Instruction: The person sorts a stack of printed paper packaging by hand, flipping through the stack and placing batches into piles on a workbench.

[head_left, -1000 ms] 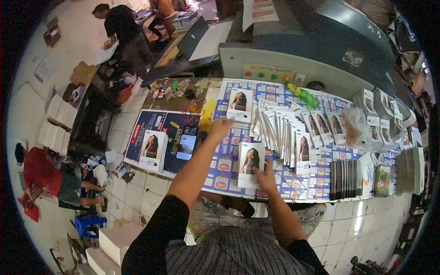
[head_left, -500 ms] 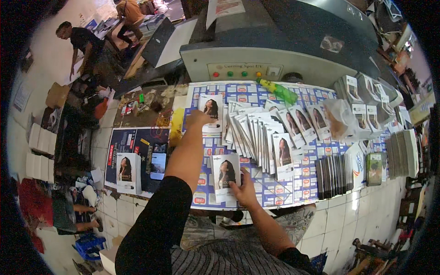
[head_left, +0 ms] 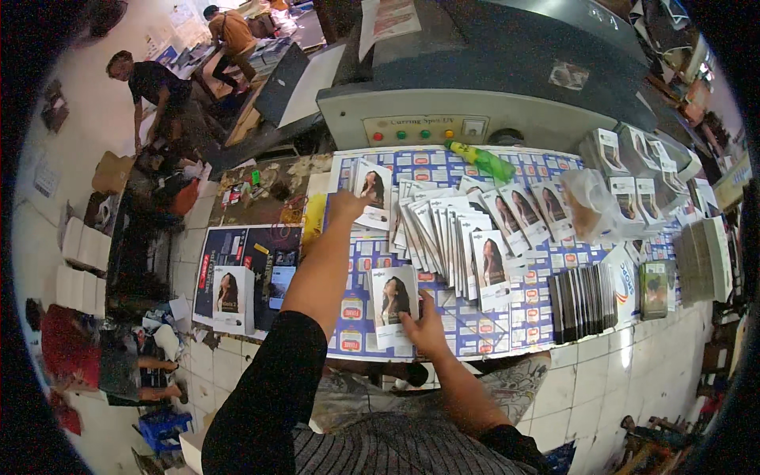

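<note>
White photo cards (head_left: 388, 294) touched by both hands (head_left: 428, 330).

Black sleeves (head_left: 265, 388), grey striped shirt (head_left: 380, 453), pale patterned legwear (head_left: 516, 383), bare hands (head_left: 428, 331)

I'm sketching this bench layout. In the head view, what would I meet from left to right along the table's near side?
White card stack, phone, picture card, right hand, row of dark-edged cards, green packet, tall card stack.
</note>
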Demonstrator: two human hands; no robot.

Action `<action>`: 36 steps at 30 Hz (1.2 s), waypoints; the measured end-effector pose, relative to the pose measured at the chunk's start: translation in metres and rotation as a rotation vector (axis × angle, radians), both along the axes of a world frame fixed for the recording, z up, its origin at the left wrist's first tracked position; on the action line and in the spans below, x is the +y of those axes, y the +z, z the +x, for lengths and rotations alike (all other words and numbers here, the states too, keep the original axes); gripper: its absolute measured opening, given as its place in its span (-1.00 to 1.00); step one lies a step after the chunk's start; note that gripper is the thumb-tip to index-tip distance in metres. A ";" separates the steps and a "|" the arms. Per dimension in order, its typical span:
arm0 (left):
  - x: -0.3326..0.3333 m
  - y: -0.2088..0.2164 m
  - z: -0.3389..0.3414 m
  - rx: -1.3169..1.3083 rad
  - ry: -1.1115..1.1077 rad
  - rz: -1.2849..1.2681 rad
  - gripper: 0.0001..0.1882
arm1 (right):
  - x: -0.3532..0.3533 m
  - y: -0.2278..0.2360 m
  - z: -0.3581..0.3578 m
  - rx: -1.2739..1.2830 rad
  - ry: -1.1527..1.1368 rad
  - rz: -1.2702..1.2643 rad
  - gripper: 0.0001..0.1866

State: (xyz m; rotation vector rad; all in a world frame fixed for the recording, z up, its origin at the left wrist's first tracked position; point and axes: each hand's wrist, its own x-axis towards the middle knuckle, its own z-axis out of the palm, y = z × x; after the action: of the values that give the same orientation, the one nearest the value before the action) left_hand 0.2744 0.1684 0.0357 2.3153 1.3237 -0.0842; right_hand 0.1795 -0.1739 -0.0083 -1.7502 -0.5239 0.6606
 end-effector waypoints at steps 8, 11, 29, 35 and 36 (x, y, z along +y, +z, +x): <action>0.016 0.041 -0.055 -0.154 0.057 0.229 -0.36 | 0.012 0.000 -0.007 -0.140 0.035 0.142 -0.30; 0.029 0.052 -0.091 -0.300 0.084 0.393 -0.39 | 0.015 -0.006 -0.008 -0.185 0.027 0.171 -0.28; -0.227 0.011 -0.230 -0.890 0.226 -0.745 -0.60 | -0.012 0.054 -0.019 0.611 -0.111 0.579 -0.41; -0.213 0.001 -0.242 -0.826 -0.015 -0.546 -0.58 | -0.018 0.059 -0.020 0.717 -0.036 0.504 -0.41; -0.204 -0.002 -0.243 -0.982 0.056 -0.822 -0.49 | -0.019 0.058 -0.019 0.649 -0.043 0.463 -0.42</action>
State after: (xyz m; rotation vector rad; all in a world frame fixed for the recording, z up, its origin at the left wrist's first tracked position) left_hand 0.0315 -0.0356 0.0339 1.2923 0.6362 0.4026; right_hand 0.1608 -0.1926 0.0502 -1.0306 -0.1624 0.9379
